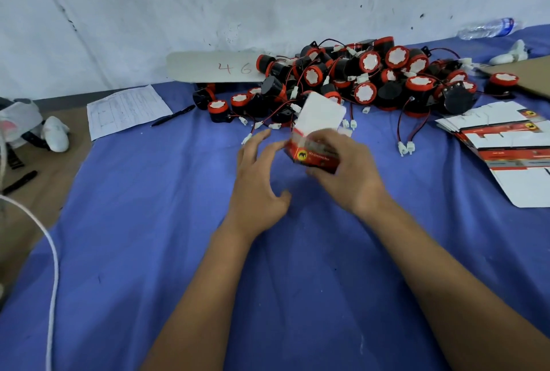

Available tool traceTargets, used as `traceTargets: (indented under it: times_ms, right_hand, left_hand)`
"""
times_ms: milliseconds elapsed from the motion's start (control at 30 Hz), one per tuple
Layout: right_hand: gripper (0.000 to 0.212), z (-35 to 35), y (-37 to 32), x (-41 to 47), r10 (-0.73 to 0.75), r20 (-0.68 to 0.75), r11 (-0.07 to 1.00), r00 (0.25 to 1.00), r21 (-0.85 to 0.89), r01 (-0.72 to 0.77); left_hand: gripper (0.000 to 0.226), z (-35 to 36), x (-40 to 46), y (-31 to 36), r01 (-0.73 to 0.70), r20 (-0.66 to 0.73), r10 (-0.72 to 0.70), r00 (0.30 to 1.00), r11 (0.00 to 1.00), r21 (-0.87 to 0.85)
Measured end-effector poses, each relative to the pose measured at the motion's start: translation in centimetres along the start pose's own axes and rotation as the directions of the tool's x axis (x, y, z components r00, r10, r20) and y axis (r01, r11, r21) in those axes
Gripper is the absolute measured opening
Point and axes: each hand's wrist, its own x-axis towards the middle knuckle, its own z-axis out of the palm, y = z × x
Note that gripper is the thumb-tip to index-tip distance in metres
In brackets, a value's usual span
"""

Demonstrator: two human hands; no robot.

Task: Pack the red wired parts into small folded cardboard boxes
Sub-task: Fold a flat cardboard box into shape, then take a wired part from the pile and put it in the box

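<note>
Far left you've got a white cloth bundle [55,134] sitting on brown cardboard, with a black marker [20,182] nearer you and a white cord [53,266] looping down the edge. Next over, a printed sheet [128,110] lies on the blue tabletop [148,222] with a pen [172,115] just beside its right edge. Behind that, a pale board with "46" on it [214,67] leans at the wall.

Middle of the shot: your left hand [259,180] is loose, fingers spread and relaxed, holding nothing, fingertips right beside the box [314,144]. Your right hand [348,168] grips that box from the right side, fingers curled round it. The box is red, tilted, its white flap sticking up. Can't tell if a part's inside.

Behind the box, the pile [372,79] of red parts spreads along the wall, wires and white plugs trailing toward you.

Right side, a stack of flat boxes [506,144] fans out on the tabletop. A water bottle [488,28] lies at the far back corner.
</note>
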Motion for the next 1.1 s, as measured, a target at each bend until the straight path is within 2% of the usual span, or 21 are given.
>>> traceTargets:
  times_ms: [33, 67, 100, 167, 300, 367, 433, 500, 567, 633, 700, 767, 833, 867, 933, 1000, 1100]
  right_hand:
    - [0.034, 0.3, 0.0, -0.1, -0.068, 0.041, 0.972, 0.997, -0.223, 0.075]
    - [0.028, 0.6, 0.0, -0.2, -0.083, 0.115, 0.919, 0.990, -0.374, 0.121]
    - [0.025, 1.1, -0.2, -0.3, -0.046, 0.193, 0.872, 0.980, -0.471, 0.133]
    - [0.023, 1.9, -0.7, -0.3, 0.024, 0.277, 0.828, 0.961, -0.544, 0.136]
    - [0.017, 2.0, -1.7, -0.2, -0.118, 0.321, 0.794, 0.940, -0.538, 0.284]
    - [0.015, 1.8, -1.8, -0.4, -0.170, 0.304, 0.884, 0.937, -0.374, 0.281]
    - [0.024, 1.8, -1.9, -0.6, -0.194, 0.285, 0.949, 0.939, -0.188, 0.254]
    - [0.038, 1.5, -2.2, -0.7, -0.283, 0.151, 0.956, 0.947, -0.032, 0.291]
    - [0.035, 1.2, -2.4, -0.6, -0.324, -0.132, 0.939, 0.937, 0.073, 0.335]
    - [0.026, 1.1, -2.1, -0.1, -0.216, -0.372, 0.954, 0.903, 0.116, 0.276]
    - [0.026, 1.2, -1.1, 1.1, 0.015, -0.438, 0.982, 0.899, 0.174, 0.069]
    - [0.023, 1.5, 0.4, 2.6, 0.190, -0.366, 0.980, 0.911, 0.124, -0.155]
    - [0.022, 2.0, 2.1, 4.7, 0.215, -0.240, 0.971, 0.947, -0.050, -0.234]
    - [0.023, 2.3, 2.6, 5.9, 0.189, -0.153, 0.961, 0.970, -0.173, -0.215]
    - [0.044, 3.0, 3.1, 8.3, 0.137, 0.092, 0.907, 0.986, -0.412, -0.087]
    - [0.061, 3.8, 2.9, 10.5, 0.153, 0.298, 0.854, 0.942, -0.519, 0.026]
    - [0.047, 4.9, 2.1, 11.8, 0.172, 0.380, 0.850, 0.909, -0.524, 0.058]
  left_hand:
    - [0.074, 0.1, -0.1, 0.1, 0.053, -0.014, -0.054, 0.998, 0.997, -0.061]
    - [0.071, 0.3, -0.2, 0.3, 0.121, -0.036, -0.128, 0.991, 0.981, -0.149]
    - [0.067, 0.4, -0.2, 0.6, 0.192, -0.052, -0.211, 0.976, 0.951, -0.241]
    - [0.062, 0.8, 0.0, 1.5, 0.286, -0.050, -0.322, 0.945, 0.895, -0.342]
    - [0.035, 1.7, 0.2, 2.0, 0.315, -0.060, -0.352, 0.934, 0.891, -0.327]
    - [0.029, 1.8, 0.3, 1.7, 0.316, -0.124, -0.364, 0.923, 0.903, -0.292]
    - [0.030, 1.9, 0.6, 1.5, 0.331, -0.176, -0.377, 0.909, 0.912, -0.242]
    - [0.028, 2.1, 1.0, 1.5, 0.390, -0.217, -0.431, 0.876, 0.897, -0.207]
    - [0.023, 2.3, 1.7, 1.4, 0.477, -0.239, -0.523, 0.818, 0.850, -0.224]
    - [0.017, 2.3, 2.3, 1.2, 0.542, -0.244, -0.584, 0.775, 0.811, -0.219]
    - [0.010, 2.3, 2.5, 1.0, 0.565, -0.253, -0.594, 0.764, 0.805, -0.181]
    - [0.005, 2.4, 2.5, 0.9, 0.548, -0.271, -0.561, 0.782, 0.826, -0.132]
    - [0.007, 2.5, 2.4, 0.9, 0.532, -0.289, -0.537, 0.793, 0.840, -0.102]
    - [0.008, 2.5, 2.4, 0.8, 0.532, -0.294, -0.535, 0.792, 0.841, -0.099]
    - [0.009, 2.5, 2.4, 0.8, 0.531, -0.302, -0.535, 0.789, 0.841, -0.103]
    - [0.009, 2.5, 2.4, 0.8, 0.527, -0.318, -0.533, 0.784, 0.842, -0.113]
    - [0.009, 2.4, 2.3, 0.8, 0.538, -0.349, -0.545, 0.762, 0.833, -0.128]
